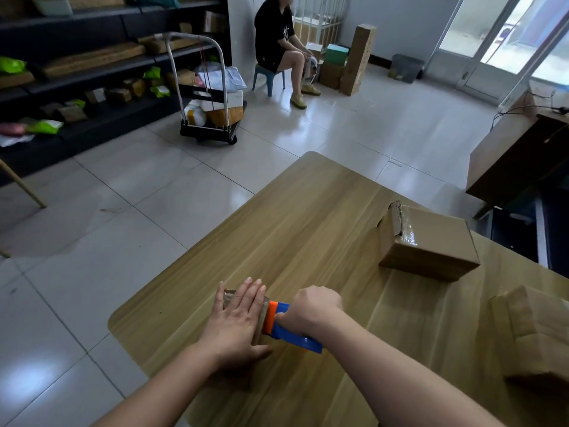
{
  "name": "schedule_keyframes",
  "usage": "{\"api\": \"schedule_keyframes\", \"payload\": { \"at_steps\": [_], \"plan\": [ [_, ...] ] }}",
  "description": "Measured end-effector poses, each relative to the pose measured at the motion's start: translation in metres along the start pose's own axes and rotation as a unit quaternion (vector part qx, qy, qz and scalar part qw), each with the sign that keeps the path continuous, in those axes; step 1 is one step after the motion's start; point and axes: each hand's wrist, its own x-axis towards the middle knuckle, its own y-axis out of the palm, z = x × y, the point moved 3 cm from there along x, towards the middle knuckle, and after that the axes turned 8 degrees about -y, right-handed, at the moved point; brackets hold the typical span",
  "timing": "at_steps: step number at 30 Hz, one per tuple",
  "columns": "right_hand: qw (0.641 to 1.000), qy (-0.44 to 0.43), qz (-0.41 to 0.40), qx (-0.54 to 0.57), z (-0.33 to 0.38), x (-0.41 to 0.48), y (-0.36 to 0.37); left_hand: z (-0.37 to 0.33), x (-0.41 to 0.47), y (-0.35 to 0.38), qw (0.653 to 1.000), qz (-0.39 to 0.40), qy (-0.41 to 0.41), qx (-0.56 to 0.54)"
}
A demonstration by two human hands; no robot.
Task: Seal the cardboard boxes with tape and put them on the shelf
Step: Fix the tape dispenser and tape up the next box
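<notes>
On the box (262, 317), left hand (237, 322) lies flat, fingers (251, 295) straight; right hand (311, 306) grips the tape dispenser (288, 332)

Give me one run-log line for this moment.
step: taping | left hand: flat on small box | right hand: grips tape dispenser at box edge | table: taped box aside

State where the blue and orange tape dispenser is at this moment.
In the head view the tape dispenser is bottom centre over the table, gripped by the right hand, against the right side of the small box under the left hand.
</notes>
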Motion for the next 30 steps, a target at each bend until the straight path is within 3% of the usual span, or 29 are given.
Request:
{"api": "schedule_keyframes", "payload": {
  "at_steps": [5,14,16,20,25,30],
  "plan": [
    [0.999,-0.012,0.033,-0.035,0.016,0.006,0.034,0.001,0.000,0.000,1.000,0.013,-0.005,-0.002],
    [0.996,0.060,-0.046,0.051,-0.071,-0.005,0.024,0.007,0.006,-0.020,0.991,0.018,-0.024,-0.132],
    [0.994,0.074,-0.066,0.050,-0.090,-0.009,0.031,0.009,0.011,-0.025,0.968,0.045,-0.009,-0.249],
    [0.988,0.112,-0.103,0.034,-0.121,-0.023,0.047,0.003,0.016,-0.026,0.876,0.090,0.034,-0.472],
    [0.979,0.141,-0.140,0.049,-0.148,-0.034,0.060,-0.017,0.019,-0.015,0.841,0.109,0.040,-0.528],
    [0.970,0.145,-0.183,0.065,-0.159,-0.038,0.070,-0.028,0.022,-0.008,0.835,0.110,0.041,-0.538]
  ]
}}
